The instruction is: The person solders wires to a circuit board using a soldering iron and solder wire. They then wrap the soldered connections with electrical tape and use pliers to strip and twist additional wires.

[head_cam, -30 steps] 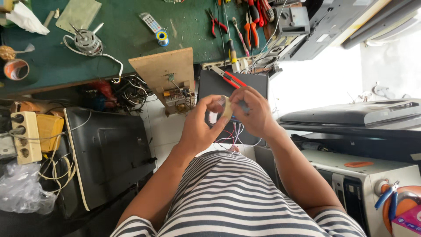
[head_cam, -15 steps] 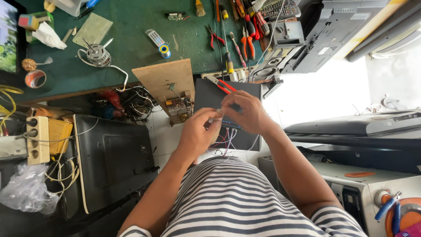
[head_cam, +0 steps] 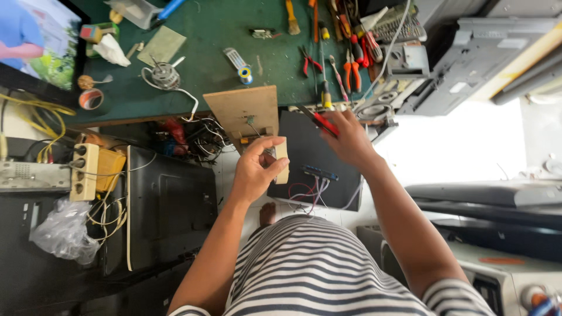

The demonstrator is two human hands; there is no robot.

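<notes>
— Green covers the surface [head_cam: 234, 35] at the top of the head view. What lies on it?

— A small motor with a white cord [head_cam: 165, 76] at about 10 o'clock, a roll of tape [head_cam: 91, 99] further left, a spool of solder [head_cam: 246, 75] near 12 o'clock, and a row of red- and orange-handled pliers [head_cam: 351, 64] toward 1 o'clock. A wooden board [head_cam: 243, 108] hangs over the near edge of the surface.

— And the person's hands?

— The left hand [head_cam: 257, 169] sits close to the centre, fingers curled around a small pale rectangular part [head_cam: 282, 161], which it holds upright between thumb and fingertips, just below the wooden board. The right hand [head_cam: 348, 137] is up at about 1 o'clock from the left one, closed on a red-handled tool [head_cam: 319, 120] whose dark tip points toward 10 o'clock. It is blurred, so the kind of tool cannot be told.

— Are the two hands touching?

— No, they are apart, with a dark flat panel [head_cam: 316, 158] between and below them. Coloured wires [head_cam: 310, 193] hang from a blue strip on that panel.

— What else is around?

— A black casing [head_cam: 170, 205] at 8 o'clock, a beige power strip [head_cam: 85, 172] and a clear plastic bag [head_cam: 61, 231] at 9 o'clock, a screen [head_cam: 35, 47] at 10 o'clock, and grey machines [head_cam: 468, 58] at 2 o'clock. The person's striped shirt [head_cam: 328, 269] fills 6 o'clock.
</notes>
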